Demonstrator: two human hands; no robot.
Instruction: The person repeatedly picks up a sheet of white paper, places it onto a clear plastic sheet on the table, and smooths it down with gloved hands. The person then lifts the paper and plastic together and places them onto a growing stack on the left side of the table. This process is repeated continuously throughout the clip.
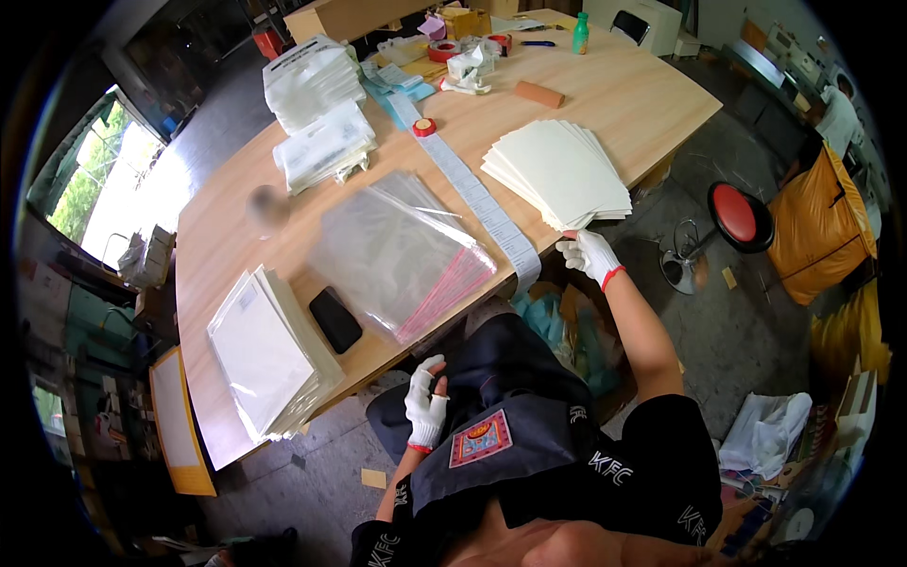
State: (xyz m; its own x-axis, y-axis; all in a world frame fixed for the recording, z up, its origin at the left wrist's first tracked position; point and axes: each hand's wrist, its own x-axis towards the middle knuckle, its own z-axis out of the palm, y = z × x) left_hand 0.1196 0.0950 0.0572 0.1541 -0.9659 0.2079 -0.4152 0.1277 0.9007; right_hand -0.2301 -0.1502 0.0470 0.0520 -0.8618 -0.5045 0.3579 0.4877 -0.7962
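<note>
At the table's near right edge, my right hand (588, 255), in a white fingerless glove with a red cuff, has its fingertips closed on the near corner of a cream card. That card belongs to a fanned stack of cream cards (557, 170). My left hand (427, 406), gloved the same way, hangs above my lap, fingers loosely bent and apart, holding nothing. In front of me lies a pile of clear plastic bags (387, 241) with pink-striped edges. To its left are a black phone (335, 319) and a stack of white sheets in clear sleeves (260, 350).
A long printed paper strip (472, 194) crosses the table, with a red tape roll (424, 127) on it. Bundles of packed bags (316, 85) stand far left. Beyond are a brown block (539, 94) and a green bottle (580, 34). A red stool (740, 215) stands right.
</note>
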